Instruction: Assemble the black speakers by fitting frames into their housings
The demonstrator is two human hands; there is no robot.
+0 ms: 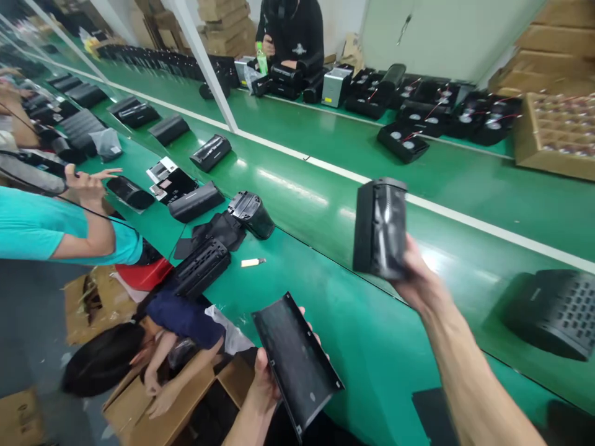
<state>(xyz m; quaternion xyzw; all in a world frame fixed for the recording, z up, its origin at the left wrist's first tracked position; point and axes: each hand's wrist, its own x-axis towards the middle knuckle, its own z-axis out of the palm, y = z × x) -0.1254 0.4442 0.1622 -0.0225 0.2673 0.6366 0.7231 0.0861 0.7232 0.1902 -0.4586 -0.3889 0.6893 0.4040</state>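
In my left hand (pixel 267 381) is a curved black plastic cover (pixel 300 359), its hollow inner side facing up; my thumb and fingers clasp its two long edges. My right hand (pixel 421 272) grips a black speaker-like housing (pixel 380 229) by its lower right side, held up over the edge of the green belt. Both things are off the table and apart from each other. Part of my right fingers is hidden behind the housing.
A small cutter (pixel 252 262) lies on the green table, near a slotted black housing (pixel 202 266) and an upright one (pixel 252 214). On the belt at right sits a perforated black housing (pixel 553 313). A co-worker bends over a cardboard box (pixel 186 396) at lower left; others sit along the line.
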